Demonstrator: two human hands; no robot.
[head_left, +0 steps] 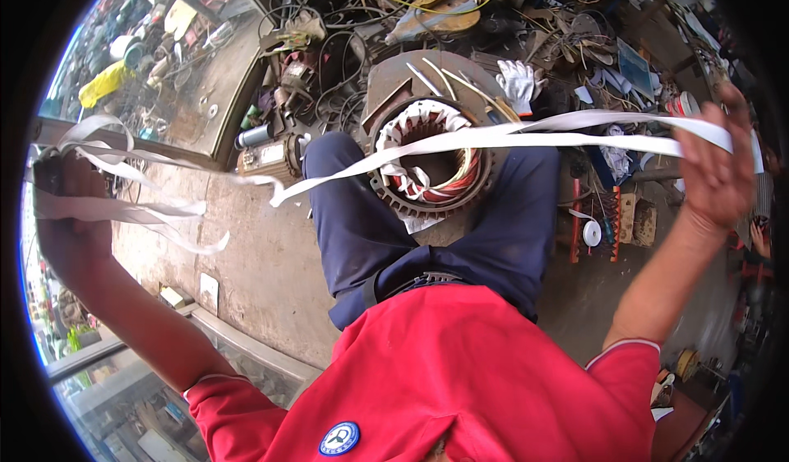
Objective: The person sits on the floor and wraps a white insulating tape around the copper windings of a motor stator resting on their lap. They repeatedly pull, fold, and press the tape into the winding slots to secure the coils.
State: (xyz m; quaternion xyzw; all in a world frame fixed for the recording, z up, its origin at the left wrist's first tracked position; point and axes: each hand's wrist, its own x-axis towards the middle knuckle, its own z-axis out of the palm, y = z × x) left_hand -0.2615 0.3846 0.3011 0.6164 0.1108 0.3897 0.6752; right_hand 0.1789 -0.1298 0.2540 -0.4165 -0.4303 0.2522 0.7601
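Note:
Far out on the left, my left hand [70, 215] holds white cloth tape; loose loops and ends hang about it, and its fingers are partly hidden and dim. The white tape [493, 137] stretches across in two strands to my right hand [713, 162], raised at the right. There it loops round the hand, whose fingers look mostly straight. Beneath the strands, between my knees, stands a round motor stator [431, 162] with red wire coils and white wrapping inside its toothed metal ring. Neither hand touches the stator.
Behind the stator lie a white work glove [519, 84], thin rods, tangled cables and a wooden-handled tool [444, 18]. A small motor [271, 158] sits left of my knee. On the right are a white spool [591, 233] and an orange rack [615, 224]. Glass-topped cases [205, 67] border the left.

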